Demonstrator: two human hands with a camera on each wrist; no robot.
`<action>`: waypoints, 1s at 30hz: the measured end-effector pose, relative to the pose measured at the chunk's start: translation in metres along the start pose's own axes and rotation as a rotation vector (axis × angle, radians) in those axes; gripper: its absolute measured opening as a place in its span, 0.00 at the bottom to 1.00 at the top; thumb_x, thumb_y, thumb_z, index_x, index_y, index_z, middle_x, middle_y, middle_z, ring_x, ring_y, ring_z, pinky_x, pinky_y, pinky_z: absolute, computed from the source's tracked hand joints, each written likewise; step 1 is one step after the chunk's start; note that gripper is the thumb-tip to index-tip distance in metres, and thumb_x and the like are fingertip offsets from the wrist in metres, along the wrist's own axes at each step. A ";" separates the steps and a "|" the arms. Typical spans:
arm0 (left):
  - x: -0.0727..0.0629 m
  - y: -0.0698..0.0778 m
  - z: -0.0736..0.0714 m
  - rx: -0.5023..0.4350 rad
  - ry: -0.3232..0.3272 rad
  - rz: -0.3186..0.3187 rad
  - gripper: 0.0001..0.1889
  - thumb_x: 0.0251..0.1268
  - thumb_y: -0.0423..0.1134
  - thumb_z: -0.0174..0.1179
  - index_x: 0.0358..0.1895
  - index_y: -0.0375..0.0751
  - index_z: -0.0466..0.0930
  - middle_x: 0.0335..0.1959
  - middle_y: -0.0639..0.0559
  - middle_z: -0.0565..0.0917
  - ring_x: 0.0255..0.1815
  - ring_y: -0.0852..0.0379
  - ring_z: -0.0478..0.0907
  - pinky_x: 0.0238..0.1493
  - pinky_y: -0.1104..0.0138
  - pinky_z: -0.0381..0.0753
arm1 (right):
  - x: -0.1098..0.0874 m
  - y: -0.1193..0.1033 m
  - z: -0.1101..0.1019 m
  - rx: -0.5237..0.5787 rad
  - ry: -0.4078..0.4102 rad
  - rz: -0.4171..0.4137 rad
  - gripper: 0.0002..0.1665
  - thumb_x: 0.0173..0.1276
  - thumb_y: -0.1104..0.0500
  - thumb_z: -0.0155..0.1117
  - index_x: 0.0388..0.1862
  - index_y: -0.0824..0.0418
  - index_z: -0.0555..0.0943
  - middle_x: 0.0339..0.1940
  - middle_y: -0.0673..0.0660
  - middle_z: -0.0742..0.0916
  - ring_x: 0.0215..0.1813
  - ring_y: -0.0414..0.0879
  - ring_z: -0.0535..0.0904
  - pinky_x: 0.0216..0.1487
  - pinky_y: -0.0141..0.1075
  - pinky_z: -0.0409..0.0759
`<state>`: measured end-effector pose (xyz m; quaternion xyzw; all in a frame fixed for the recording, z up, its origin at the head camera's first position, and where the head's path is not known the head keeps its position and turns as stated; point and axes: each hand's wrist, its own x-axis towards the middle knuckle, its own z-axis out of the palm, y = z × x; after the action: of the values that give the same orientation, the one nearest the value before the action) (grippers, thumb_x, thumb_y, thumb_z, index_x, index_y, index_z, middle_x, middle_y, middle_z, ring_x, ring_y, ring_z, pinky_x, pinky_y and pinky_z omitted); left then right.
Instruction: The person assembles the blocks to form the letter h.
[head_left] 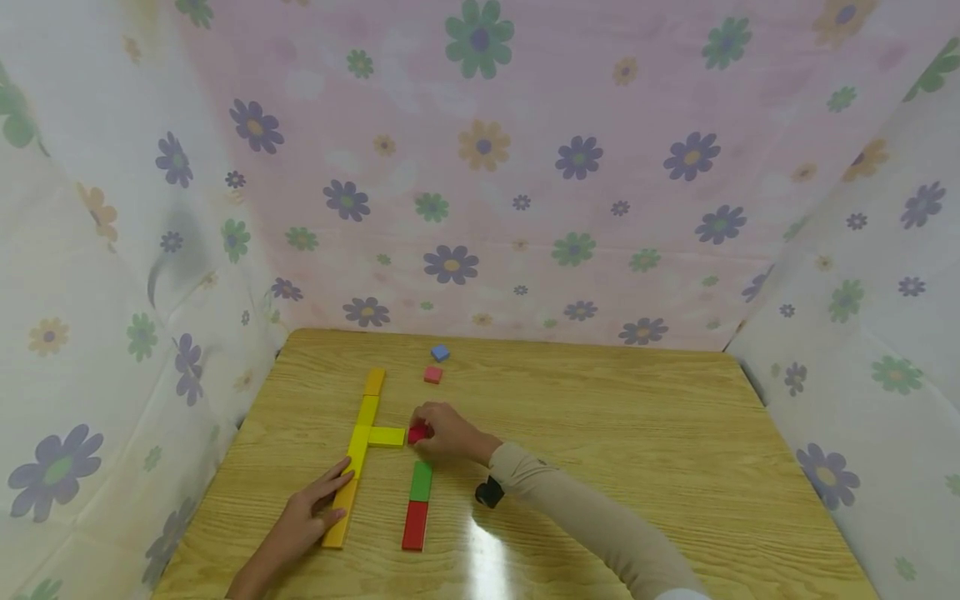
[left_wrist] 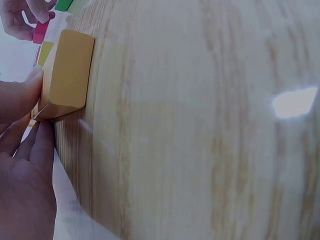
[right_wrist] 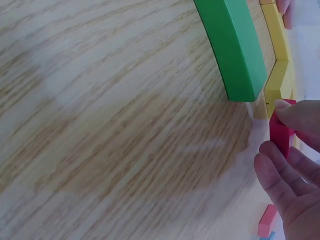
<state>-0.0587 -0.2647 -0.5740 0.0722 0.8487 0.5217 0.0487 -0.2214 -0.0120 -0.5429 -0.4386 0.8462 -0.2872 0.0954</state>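
Note:
My right hand [head_left: 447, 433] pinches a small red block [head_left: 417, 435] between thumb and fingers at the right end of the yellow crosspiece [head_left: 387, 437]. In the right wrist view, the red block [right_wrist: 281, 131] shows beside that yellow piece. Whether the two touch is hard to tell. Along a line of yellow and orange blocks, my left hand [head_left: 303, 515] rests with fairly straight fingers on the near orange block [head_left: 341, 527]. The left wrist view shows thumb and fingers touching this orange block [left_wrist: 71, 70] from different sides.
A green block [head_left: 422, 481] stands end to end with a longer red block [head_left: 415, 525] right of the line. Farther back lie a small pink block [head_left: 432, 375] and a blue one [head_left: 440, 353]. Floral cloth [head_left: 480, 167] walls the wooden table [head_left: 637, 433] at back and sides.

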 end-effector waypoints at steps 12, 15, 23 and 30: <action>0.000 0.002 0.001 0.034 0.014 -0.020 0.29 0.58 0.24 0.61 0.65 0.37 0.70 0.71 0.47 0.62 0.71 0.45 0.55 0.56 0.83 0.61 | 0.003 0.004 0.010 0.034 -0.020 0.017 0.11 0.59 0.62 0.69 0.40 0.59 0.80 0.35 0.49 0.80 0.34 0.37 0.71 0.33 0.23 0.71; 0.001 0.001 0.001 0.042 0.017 -0.028 0.29 0.58 0.24 0.61 0.65 0.38 0.70 0.71 0.47 0.62 0.71 0.45 0.55 0.56 0.83 0.61 | 0.005 0.003 0.011 0.030 -0.026 0.029 0.11 0.59 0.62 0.68 0.41 0.59 0.80 0.35 0.49 0.80 0.34 0.37 0.70 0.33 0.23 0.70; 0.001 0.002 0.000 0.030 0.007 -0.042 0.29 0.59 0.25 0.61 0.66 0.38 0.70 0.71 0.50 0.62 0.71 0.49 0.55 0.56 0.81 0.64 | 0.006 0.000 0.010 0.030 -0.022 0.033 0.11 0.59 0.62 0.69 0.40 0.61 0.80 0.34 0.51 0.80 0.34 0.37 0.70 0.32 0.23 0.70; 0.000 0.002 -0.001 0.023 -0.007 -0.023 0.28 0.60 0.27 0.61 0.66 0.38 0.70 0.71 0.49 0.62 0.71 0.47 0.55 0.57 0.78 0.65 | 0.005 -0.002 0.010 0.010 -0.018 0.019 0.12 0.58 0.62 0.70 0.40 0.61 0.80 0.34 0.52 0.79 0.34 0.37 0.70 0.32 0.23 0.70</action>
<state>-0.0585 -0.2644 -0.5717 0.0650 0.8551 0.5113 0.0566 -0.2193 -0.0204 -0.5494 -0.4325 0.8481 -0.2865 0.1078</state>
